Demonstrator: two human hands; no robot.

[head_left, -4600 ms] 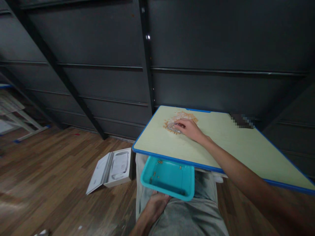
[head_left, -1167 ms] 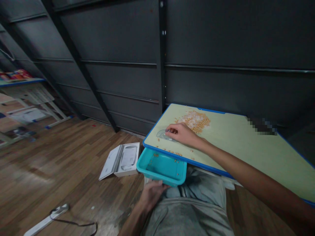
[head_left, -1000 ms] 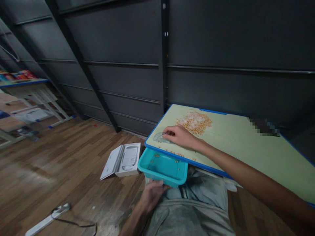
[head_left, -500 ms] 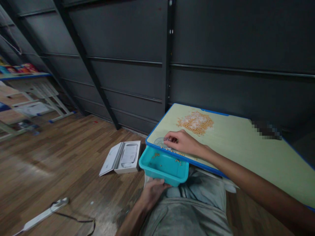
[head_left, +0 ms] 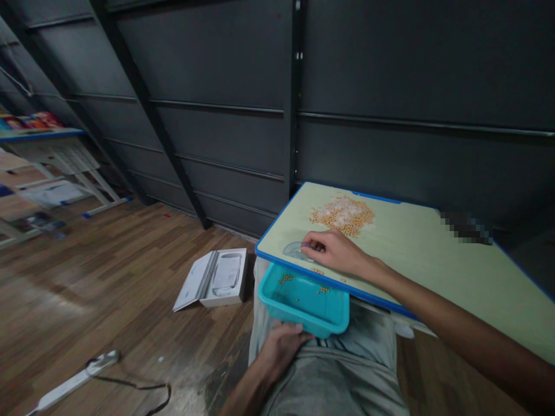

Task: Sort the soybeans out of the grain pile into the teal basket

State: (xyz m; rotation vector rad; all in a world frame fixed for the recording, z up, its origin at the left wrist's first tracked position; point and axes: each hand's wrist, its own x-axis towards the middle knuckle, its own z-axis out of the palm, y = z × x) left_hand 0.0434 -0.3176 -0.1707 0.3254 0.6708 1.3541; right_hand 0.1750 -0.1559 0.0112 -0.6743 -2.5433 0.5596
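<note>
A clear half-round protractor [head_left: 293, 250] lies near the table's front left edge, its right part hidden behind my right hand [head_left: 321, 249], whose closed fingers pinch it. Several yellow beans [head_left: 318, 271] sit along the edge just in front of that hand. Below the edge, my left hand [head_left: 284, 342] grips the near wall of a turquoise plastic basin [head_left: 303, 319] at lap height. A few small groups of beans [head_left: 285, 279] rest on the basin's bottom. Farther back on the table, a pile of beans [head_left: 344, 215] is mixed with white granules.
The pale table [head_left: 416, 254] has a blue rim and stands against a dark panelled wall [head_left: 217, 63]. On the wooden floor are an open white box [head_left: 225, 280] and a white power strip [head_left: 78, 381] with a dark cord. Another desk [head_left: 65, 138] holds colourful packets.
My right hand and the protractor have slid right along the table's edge. The basin in my left hand has shifted right and slightly down, towards my body.
</note>
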